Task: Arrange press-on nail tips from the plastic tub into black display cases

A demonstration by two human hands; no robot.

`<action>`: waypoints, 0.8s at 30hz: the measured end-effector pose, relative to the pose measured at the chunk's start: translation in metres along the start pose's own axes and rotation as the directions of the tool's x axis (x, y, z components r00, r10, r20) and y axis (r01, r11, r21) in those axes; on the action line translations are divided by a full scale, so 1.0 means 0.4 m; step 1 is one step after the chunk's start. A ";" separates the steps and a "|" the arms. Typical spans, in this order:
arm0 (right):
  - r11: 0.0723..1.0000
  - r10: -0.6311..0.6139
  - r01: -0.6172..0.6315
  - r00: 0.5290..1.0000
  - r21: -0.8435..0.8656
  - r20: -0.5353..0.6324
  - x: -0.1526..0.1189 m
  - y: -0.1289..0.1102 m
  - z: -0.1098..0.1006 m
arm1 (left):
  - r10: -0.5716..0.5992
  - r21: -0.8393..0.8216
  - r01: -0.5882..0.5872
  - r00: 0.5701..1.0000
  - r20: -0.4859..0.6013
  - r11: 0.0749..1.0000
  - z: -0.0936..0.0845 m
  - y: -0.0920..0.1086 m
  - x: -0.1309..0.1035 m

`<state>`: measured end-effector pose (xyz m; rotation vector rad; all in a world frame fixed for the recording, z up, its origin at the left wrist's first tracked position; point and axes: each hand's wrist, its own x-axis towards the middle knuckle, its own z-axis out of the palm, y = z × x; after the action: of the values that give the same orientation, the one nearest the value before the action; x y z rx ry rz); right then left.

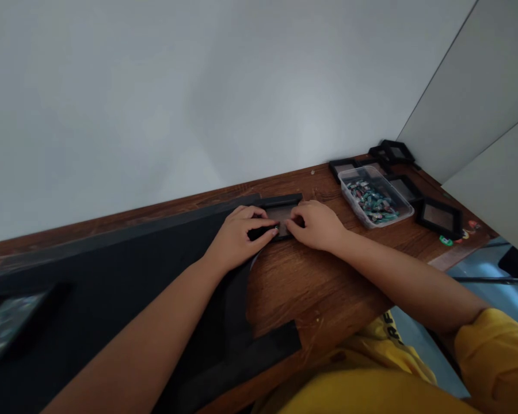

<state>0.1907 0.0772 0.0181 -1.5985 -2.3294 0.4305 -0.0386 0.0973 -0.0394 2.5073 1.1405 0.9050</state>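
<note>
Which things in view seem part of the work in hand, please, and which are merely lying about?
Apparently part of the work:
black frame between left hand and right hand
small pieces in the clear container
other black frames, perhaps

Seemingly lying about:
coloured bits at right
blurred dark-edged object, lower left

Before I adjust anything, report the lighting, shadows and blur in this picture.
Head view: dim, cool light, with a soft shadow band and brighter patches on the smooth whitish wall; head view, lower left: the dark-rimmed rectangular object is smeared; head view, centre: the bare left hand and bare right hand look sharper.
</note>
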 end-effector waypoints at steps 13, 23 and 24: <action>0.994 -0.080 0.077 0.996 0.083 0.037 0.009 0.034 -0.001 | -0.004 0.032 0.002 0.998 0.063 0.999 -0.005 0.002 0.002; 0.988 -0.134 0.131 0.990 0.077 0.033 0.015 0.028 0.017 | -0.026 0.025 0.024 0.997 0.072 0.999 -0.003 -0.002 0.002; 0.989 -0.131 0.128 0.991 0.076 0.033 0.015 0.024 0.018 | -0.031 0.022 0.030 0.997 0.072 0.999 -0.002 -0.004 0.002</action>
<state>0.1941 0.0855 0.0081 -1.4075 -2.3994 0.5144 -0.0397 0.0990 -0.0393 2.5105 1.1684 0.7917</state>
